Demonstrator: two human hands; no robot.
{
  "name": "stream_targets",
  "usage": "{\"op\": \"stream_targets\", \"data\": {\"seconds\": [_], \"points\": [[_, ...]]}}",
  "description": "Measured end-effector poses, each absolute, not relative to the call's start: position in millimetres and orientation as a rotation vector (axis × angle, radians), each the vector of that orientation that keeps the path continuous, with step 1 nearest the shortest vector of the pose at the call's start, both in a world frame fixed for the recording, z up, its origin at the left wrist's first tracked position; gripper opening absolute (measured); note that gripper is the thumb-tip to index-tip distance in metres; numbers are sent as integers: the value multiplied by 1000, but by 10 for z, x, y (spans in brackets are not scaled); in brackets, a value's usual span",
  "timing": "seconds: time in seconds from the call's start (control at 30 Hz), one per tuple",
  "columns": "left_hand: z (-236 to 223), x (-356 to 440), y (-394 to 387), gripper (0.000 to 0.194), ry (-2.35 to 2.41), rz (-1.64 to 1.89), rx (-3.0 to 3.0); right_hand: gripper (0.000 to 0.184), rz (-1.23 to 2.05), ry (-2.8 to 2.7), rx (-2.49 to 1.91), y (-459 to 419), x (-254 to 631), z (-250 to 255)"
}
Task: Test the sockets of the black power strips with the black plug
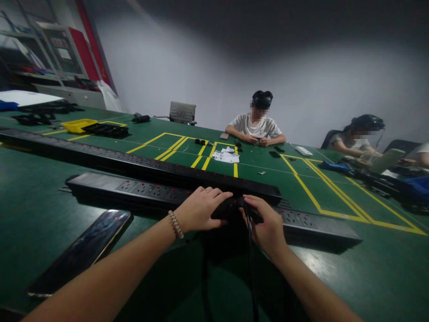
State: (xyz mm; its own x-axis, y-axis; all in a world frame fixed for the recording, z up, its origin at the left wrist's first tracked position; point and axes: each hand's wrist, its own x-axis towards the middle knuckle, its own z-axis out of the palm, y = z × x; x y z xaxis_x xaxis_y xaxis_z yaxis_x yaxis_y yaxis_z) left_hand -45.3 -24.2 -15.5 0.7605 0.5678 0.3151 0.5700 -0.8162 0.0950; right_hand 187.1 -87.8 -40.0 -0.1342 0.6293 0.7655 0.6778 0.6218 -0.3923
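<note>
Power strip (170,193), nearer of two: on counter (150,255), long axis roughly nine to three o'clock. Left hand (202,208): clasped across it. Right hand (268,223): narrow about plug (240,202) at its ten o'clock, nearer hand; cord (250,255) toward six.

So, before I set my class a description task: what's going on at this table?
The wearer's left hand rests on the nearer power strip, while the right hand holds a black plug at its sockets, with a cable running back toward the wearer. Whether it's fully in is hidden. A longer strip lies just beyond, a phone lies to the left, and another person sits across the table.
</note>
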Motion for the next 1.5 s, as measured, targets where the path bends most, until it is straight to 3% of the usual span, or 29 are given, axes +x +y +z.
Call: {"op": "stream_targets", "data": {"seconds": [0.37,1.0,1.5], "points": [[-173,-431,-246,70,-953,-488,-2916,22,-163,-1911,-1099,-893,1791,-298],[-201,-385,-281,65,-983,-482,-2897,14,-50,-1990,-1204,-890,1753,-227],[-239,-350,-294,56,-1049,-476,-2887,23,-125,-2023,-1181,-895,1766,-326]]}}
